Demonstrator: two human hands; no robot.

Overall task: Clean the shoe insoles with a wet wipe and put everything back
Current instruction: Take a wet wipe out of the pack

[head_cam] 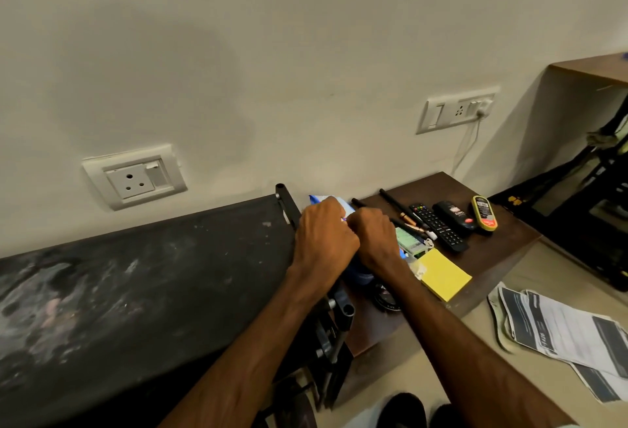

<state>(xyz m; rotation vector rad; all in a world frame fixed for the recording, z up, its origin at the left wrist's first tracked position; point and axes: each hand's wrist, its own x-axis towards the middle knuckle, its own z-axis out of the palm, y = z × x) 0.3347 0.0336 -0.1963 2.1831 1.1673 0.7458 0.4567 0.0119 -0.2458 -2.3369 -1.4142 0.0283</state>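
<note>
Knuckles and the backs of both hands cover most of the wet wipe pack (326, 201), so only its white-and-blue far end shows past the fingers, against the wall (272, 53). Whether a wipe is already pinched out cannot be told; a tiny purple-white scrap shows between the two hands, too small to name. A dark blue round thing lies under the wrists, mostly hidden. At the bottom edge two dark shoe toes (406, 409) are cut off by the frame, and no insoles can be made out.

The table (503, 247) is a low dark-brown wooden board against the cream wall, with a black, scuffed, dusty surface (136, 274) on a metal frame just to its left. On the wood lie a yellow sticky-note pad (443, 274), a black remote (436, 227), a second darker remote-like object beside it, a yellow-rimmed oval item (484, 213), pens and a small green card. Printed papers (564, 329) lie on the pale floor to the right. Two socket plates sit on the wall, the right one with a white cable plugged in.

The left hand (323, 240) curls closed over the pack's near side; the right hand (373, 240) is fisted tight beside it, touching it, thumb side toward the pack's top. The pack sits at the table's back left corner, under both grips.
</note>
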